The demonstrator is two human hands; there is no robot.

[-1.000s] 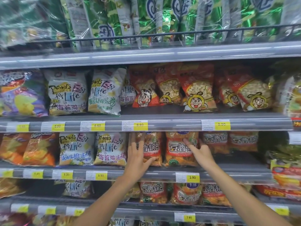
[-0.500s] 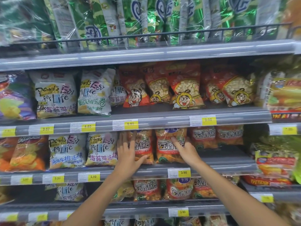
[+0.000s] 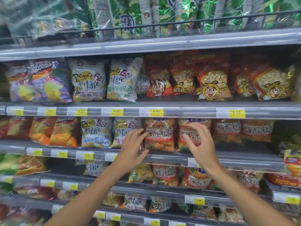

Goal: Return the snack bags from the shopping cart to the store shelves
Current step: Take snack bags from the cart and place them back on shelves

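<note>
Two orange snack bags with red labels stand side by side on the middle shelf (image 3: 228, 156): one (image 3: 160, 134) on the left, one (image 3: 190, 128) on the right. My left hand (image 3: 132, 148) hovers just left of the left bag, fingers spread and holding nothing. In front of the right bag floats my right hand (image 3: 199, 144), fingers loosely spread, also empty and partly hiding that bag. More bags of the same kind (image 3: 228, 131) sit further right on the shelf. No shopping cart is in view.
White snack bags (image 3: 96, 132) stand left of my hands. Red bags with cartoon figures (image 3: 210, 79) fill the shelf above. Green foil packs (image 3: 130, 15) sit behind a black wire rail on top. Yellow price tags (image 3: 156, 112) line the shelf edges.
Both hands have drawn back from the orange bags they were touching and now hover in front of them. The view has shifted right and a little closer.
</note>
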